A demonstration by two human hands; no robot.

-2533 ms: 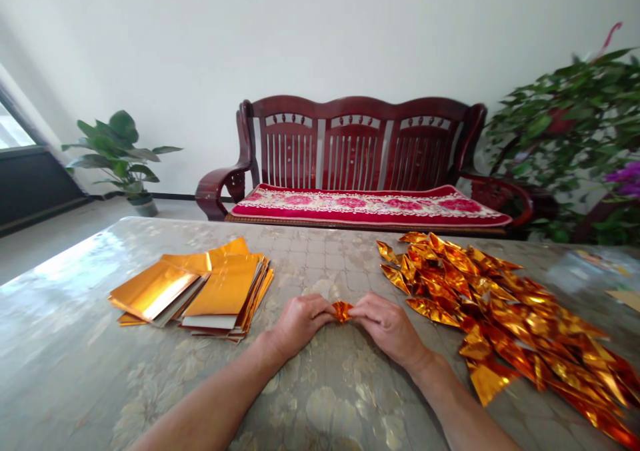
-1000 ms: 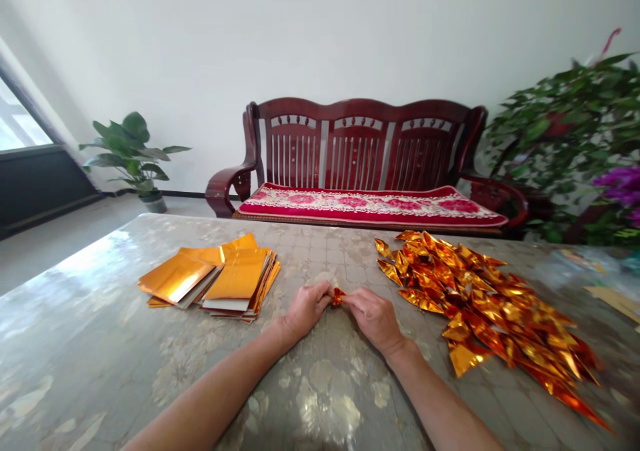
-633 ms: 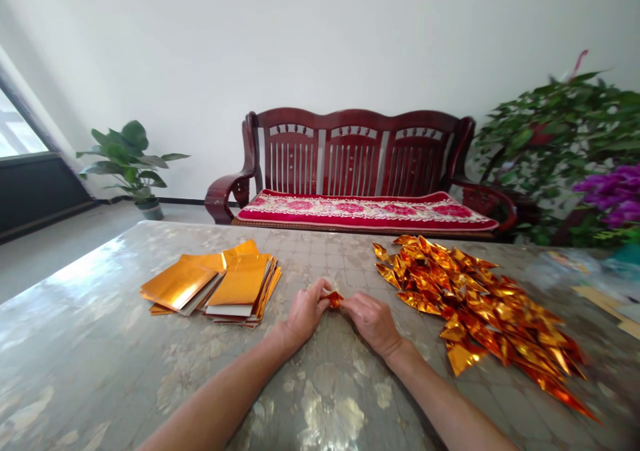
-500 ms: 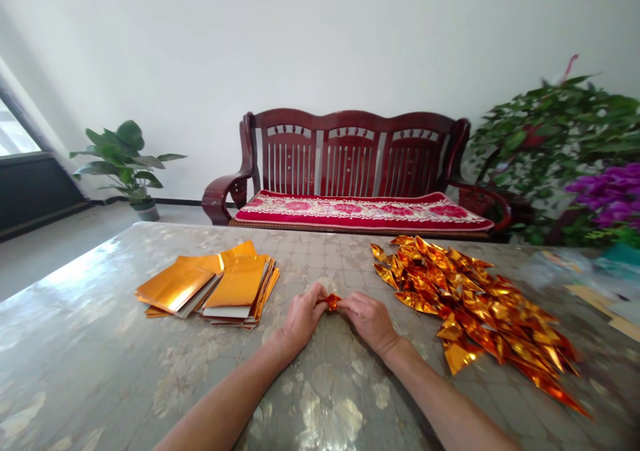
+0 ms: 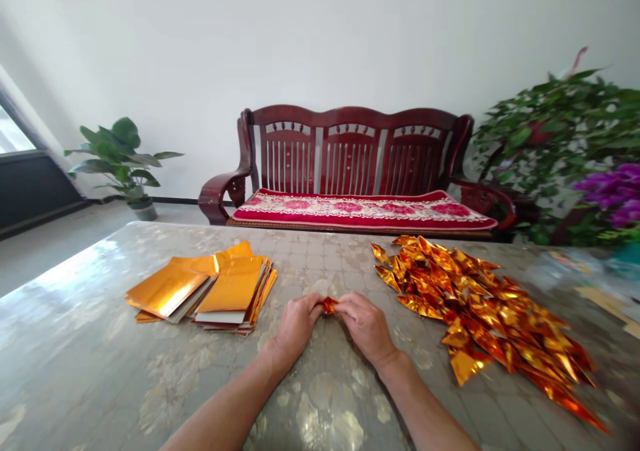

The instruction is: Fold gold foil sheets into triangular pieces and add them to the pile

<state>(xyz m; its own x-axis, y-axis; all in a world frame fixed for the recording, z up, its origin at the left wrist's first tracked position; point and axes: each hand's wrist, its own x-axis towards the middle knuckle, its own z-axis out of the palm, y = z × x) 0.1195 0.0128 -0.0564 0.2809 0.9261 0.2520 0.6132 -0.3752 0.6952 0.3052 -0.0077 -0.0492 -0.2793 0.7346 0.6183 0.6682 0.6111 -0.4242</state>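
Observation:
Between my two hands is a small piece of folded gold foil paper [image 5: 329, 306], shiny orange-gold and mostly covered by fingers. My left hand [image 5: 299, 321] pinches its left end, and my right hand [image 5: 365, 324] pinches the right end. Both hands are closed, low over the patterned table [image 5: 327, 398]. To the left lies a loose stack of flat gold foil sheets [image 5: 233, 284], some showing pale undersides. On the right spreads a heap of folded gold foil pieces [image 5: 480, 304] with pointed ends.
Behind the table stands a dark red wooden bench [image 5: 350, 151] with a red floral cushion [image 5: 360, 211]. A potted plant [image 5: 125, 161] is at the left. Leafy plants [image 5: 560, 131] and purple flowers [image 5: 610, 194] fill the right, near a clear plastic bag [image 5: 563, 268].
Both hands keep their pinch on the folded foil paper, with only slight finger shifts. The whole view has moved a little closer to the table.

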